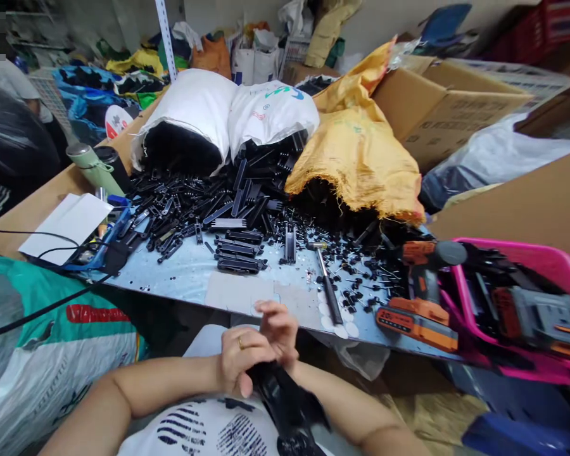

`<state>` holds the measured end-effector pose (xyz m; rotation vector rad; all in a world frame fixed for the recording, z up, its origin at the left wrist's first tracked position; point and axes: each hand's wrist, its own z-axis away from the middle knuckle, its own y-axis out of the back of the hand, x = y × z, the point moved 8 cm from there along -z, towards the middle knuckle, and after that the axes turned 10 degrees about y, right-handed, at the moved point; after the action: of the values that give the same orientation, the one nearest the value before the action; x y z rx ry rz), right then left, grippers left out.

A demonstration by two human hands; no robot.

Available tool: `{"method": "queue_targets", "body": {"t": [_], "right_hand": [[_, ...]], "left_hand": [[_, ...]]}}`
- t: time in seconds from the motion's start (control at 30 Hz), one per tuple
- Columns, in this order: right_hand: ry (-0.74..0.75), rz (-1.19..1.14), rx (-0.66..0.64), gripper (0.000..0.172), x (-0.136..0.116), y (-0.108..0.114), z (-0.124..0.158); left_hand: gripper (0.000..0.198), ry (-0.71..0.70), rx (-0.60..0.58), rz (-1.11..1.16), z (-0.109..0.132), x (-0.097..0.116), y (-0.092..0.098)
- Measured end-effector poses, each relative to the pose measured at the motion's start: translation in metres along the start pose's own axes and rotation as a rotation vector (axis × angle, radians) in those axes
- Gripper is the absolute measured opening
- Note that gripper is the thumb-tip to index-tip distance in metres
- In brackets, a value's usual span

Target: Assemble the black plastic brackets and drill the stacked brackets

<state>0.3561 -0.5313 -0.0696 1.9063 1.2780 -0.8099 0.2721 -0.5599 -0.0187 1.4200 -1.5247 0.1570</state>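
My left hand (244, 356), with a ring on one finger, is close against my right hand (280, 330) in front of my chest. The fingers of my left hand are closed at the top end of a black shiny, limp item (287, 405), whose kind I cannot make out; it hangs down over my shirt. My right hand's fingers are curled beside it, and what lies inside them is hidden. Just beyond my hands, pale cardboard pieces (240, 292) lie at the table edge. Behind these sits a stack of black plastic parts (240, 253).
A hammer (330, 288) lies on the blue tabletop near an orange cordless drill (422, 291) and a pink basket (527, 250). Small black pieces (361, 285) are scattered there. White sacks (185, 107) and a yellow sack (361, 152) spill black parts. A person (16, 95) is at far left.
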Motion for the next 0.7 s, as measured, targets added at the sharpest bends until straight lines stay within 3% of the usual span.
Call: {"method": "queue_targets", "body": {"t": [0.07, 0.13, 0.2, 0.27, 0.37, 0.53, 0.63, 0.7], "right_hand": [[-0.006, 0.063, 0.051, 0.057, 0.021, -0.006, -0.010], [0.064, 0.158, -0.001, 0.039, 0.038, 0.004, -0.032], [0.058, 0.349, -0.002, 0.033, 0.059, 0.036, -0.057], [-0.013, 0.511, 0.025, 0.029, 0.084, 0.074, -0.078], [-0.106, 0.617, -0.069, 0.028, 0.119, 0.095, -0.109], [-0.246, 0.807, -0.316, 0.037, 0.168, 0.041, -0.178], [-0.387, 0.930, -0.450, 0.045, 0.191, 0.008, -0.216], [-0.432, 0.942, -0.517, 0.047, 0.195, 0.001, -0.233]], "left_hand": [[0.091, -0.055, 0.050, -0.164, 0.001, -0.022, 0.000], [0.088, -0.040, 0.031, -0.390, -0.005, -0.060, 0.003], [0.082, 0.102, -0.119, -0.604, -0.016, -0.112, 0.005], [0.064, 0.196, -0.259, -0.725, -0.024, -0.153, 0.008], [0.052, 0.245, -0.289, -0.827, -0.034, -0.176, 0.009], [0.082, 0.291, -0.305, -0.902, -0.048, -0.179, -0.012], [0.086, 0.324, -0.331, -0.925, -0.059, -0.191, -0.018], [0.087, 0.340, -0.331, -0.928, -0.067, -0.199, -0.019]]}}
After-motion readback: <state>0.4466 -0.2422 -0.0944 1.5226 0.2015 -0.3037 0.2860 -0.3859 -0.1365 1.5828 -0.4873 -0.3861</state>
